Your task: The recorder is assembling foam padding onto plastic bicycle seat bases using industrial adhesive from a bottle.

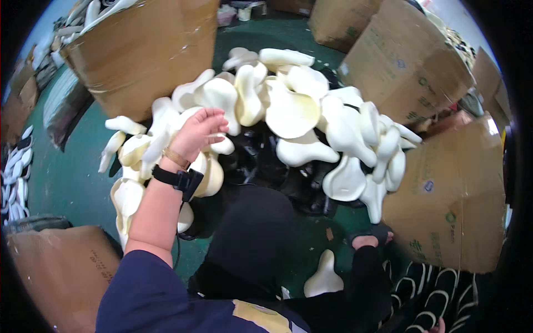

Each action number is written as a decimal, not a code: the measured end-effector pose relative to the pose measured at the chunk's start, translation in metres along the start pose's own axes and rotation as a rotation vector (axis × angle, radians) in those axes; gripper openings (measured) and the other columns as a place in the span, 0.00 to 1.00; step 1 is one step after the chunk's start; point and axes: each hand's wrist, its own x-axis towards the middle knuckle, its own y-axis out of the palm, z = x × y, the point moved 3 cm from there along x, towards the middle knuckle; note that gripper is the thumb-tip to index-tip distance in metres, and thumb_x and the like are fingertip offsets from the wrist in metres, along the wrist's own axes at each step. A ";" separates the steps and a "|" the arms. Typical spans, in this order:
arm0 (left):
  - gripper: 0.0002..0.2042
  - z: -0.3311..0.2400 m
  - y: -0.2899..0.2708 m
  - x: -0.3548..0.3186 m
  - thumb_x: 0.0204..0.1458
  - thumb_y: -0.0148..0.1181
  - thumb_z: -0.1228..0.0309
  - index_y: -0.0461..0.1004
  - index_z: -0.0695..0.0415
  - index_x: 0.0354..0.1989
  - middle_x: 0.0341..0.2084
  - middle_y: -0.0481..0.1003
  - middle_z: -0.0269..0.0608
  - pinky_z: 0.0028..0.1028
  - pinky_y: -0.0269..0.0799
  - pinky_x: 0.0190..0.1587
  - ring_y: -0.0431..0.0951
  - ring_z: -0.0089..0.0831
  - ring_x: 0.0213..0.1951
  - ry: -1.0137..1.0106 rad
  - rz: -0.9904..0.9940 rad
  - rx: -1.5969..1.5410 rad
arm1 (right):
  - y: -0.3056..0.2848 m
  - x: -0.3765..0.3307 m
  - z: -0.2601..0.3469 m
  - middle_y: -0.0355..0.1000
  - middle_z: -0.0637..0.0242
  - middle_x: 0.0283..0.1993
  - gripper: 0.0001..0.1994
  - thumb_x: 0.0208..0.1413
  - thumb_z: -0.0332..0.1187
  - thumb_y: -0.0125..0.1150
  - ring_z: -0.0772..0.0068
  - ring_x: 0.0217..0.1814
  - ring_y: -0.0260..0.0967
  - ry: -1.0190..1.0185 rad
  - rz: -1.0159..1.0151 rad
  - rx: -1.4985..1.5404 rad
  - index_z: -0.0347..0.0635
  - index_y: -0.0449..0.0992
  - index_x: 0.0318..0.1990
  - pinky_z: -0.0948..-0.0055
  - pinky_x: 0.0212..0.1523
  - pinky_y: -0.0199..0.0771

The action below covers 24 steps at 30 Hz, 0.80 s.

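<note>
My left hand (201, 132) hangs over the left part of a heap of cream-white foam bicycle saddle pads (293, 112). Its fingers are apart and slightly bent, with nothing in them; whether it touches the pads below I cannot tell. A bracelet and a black wrist device (182, 180) circle that wrist. At the bottom right edge, only a small part of my right hand (440, 326) shows, beside black saddle-shaped pieces with white edging (434, 302). The rest of it is cut off, so its grip is hidden.
Glossy black pieces (258, 158) lie under the heap before my knees. One loose foam pad (324, 276) rests on the green floor beside my foot (371, 240). Cardboard boxes stand around: left (150, 50), right (449, 194), far right (405, 61) and near left (66, 272).
</note>
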 end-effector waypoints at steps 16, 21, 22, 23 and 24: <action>0.15 0.191 -0.024 -0.052 0.56 0.62 0.66 0.72 0.58 0.49 0.36 0.74 0.33 0.23 0.71 0.43 0.73 0.21 0.39 -0.298 0.172 0.503 | 0.383 0.211 0.415 0.72 0.53 0.48 0.20 0.61 0.38 0.58 0.59 0.49 0.74 0.095 1.056 1.581 0.38 0.64 0.56 0.59 0.49 0.78; 0.15 0.226 -0.011 -0.029 0.56 0.61 0.67 0.72 0.59 0.49 0.36 0.75 0.35 0.24 0.71 0.45 0.73 0.21 0.40 -0.327 0.192 0.551 | 0.465 0.192 0.490 0.57 0.42 0.64 0.29 0.59 0.41 0.61 0.48 0.68 0.55 0.488 1.208 1.803 0.37 0.59 0.62 0.48 0.64 0.64; 0.14 0.224 -0.004 -0.020 0.56 0.60 0.68 0.72 0.61 0.48 0.37 0.75 0.35 0.24 0.71 0.46 0.74 0.21 0.40 -0.294 0.205 0.578 | 0.468 0.194 0.502 0.57 0.42 0.64 0.29 0.59 0.41 0.61 0.48 0.68 0.55 0.497 1.204 1.799 0.37 0.59 0.62 0.48 0.64 0.64; 0.14 0.223 0.004 -0.011 0.56 0.60 0.68 0.72 0.61 0.48 0.37 0.75 0.35 0.24 0.71 0.46 0.74 0.21 0.40 -0.300 0.213 0.573 | 0.470 0.199 0.513 0.60 0.47 0.62 0.29 0.57 0.41 0.64 0.52 0.67 0.56 0.624 1.158 1.847 0.39 0.61 0.60 0.50 0.63 0.64; 0.14 0.218 0.015 0.000 0.56 0.60 0.69 0.72 0.61 0.48 0.37 0.75 0.35 0.24 0.71 0.46 0.74 0.22 0.40 -0.251 0.202 0.510 | 0.473 0.204 0.518 0.62 0.51 0.60 0.28 0.55 0.42 0.67 0.56 0.65 0.57 0.750 1.106 1.892 0.41 0.63 0.58 0.52 0.63 0.64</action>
